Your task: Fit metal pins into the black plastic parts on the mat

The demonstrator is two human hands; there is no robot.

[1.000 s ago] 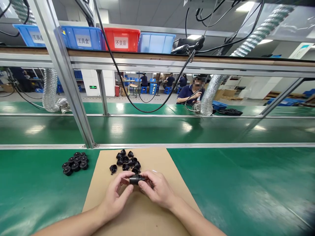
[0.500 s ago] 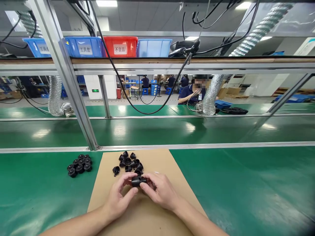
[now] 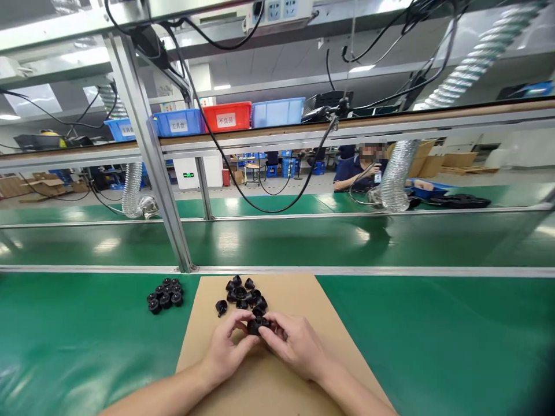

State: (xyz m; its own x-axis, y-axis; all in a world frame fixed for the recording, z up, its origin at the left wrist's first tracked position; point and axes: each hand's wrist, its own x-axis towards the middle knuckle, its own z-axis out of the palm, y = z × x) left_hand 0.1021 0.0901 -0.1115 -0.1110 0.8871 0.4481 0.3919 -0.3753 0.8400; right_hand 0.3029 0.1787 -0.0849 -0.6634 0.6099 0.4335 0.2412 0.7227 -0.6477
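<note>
Between my two hands is a small, round black plastic part point(image 3: 255, 326), held just above the cardboard sheet point(image 3: 243, 387). My left hand point(image 3: 232, 345) curls around its left side, with index finger and thumb at the edge. From the other side, my right hand point(image 3: 295, 345) pinches the part between thumb and fingers. My fingertips hide some of its shape. Just beyond my hands lies a loose group of black cup-shaped parts with short stems point(image 3: 241, 293). One such cup point(image 3: 221, 307) sits a little apart on the left.
A cluster of round black caps point(image 3: 165, 295) lies on the green bench point(image 3: 108, 335) to the left. A metal post point(image 3: 151, 156) rises behind the board. Blue bins point(image 3: 177, 122) and a red bin point(image 3: 228, 116) stand on the shelf above a hanging cable point(image 3: 269, 211). A person point(image 3: 353, 172) sits across.
My view has tilted and shifted left, so the scene appears farther right. The black part has turned between my fingers, and my left fingertips are closer around it.
</note>
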